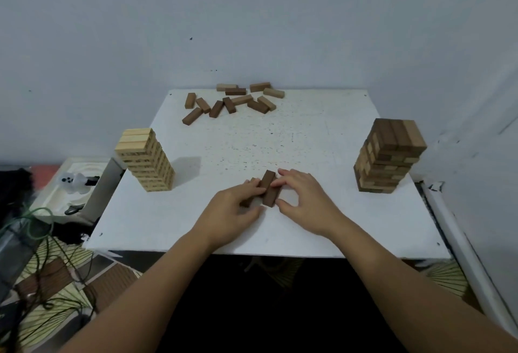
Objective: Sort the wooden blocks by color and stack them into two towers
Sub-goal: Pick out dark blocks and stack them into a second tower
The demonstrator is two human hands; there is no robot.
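A few dark brown blocks [268, 188] lie side by side on the white table [308, 142], near its front middle. My left hand [232, 211] grips them from the left, fingers curled over the left block. My right hand [304, 201] touches their right side with fingertips and thumb. A tower of light blocks [145, 158] stands at the left edge. A darker brown tower [389, 155] stands at the right edge. Several loose light and dark blocks [232, 102] lie scattered at the far edge.
A wall rises right behind the table and along its right side. Left of the table sit a white tray [60, 184] with small items and green cables [42, 240] on the floor.
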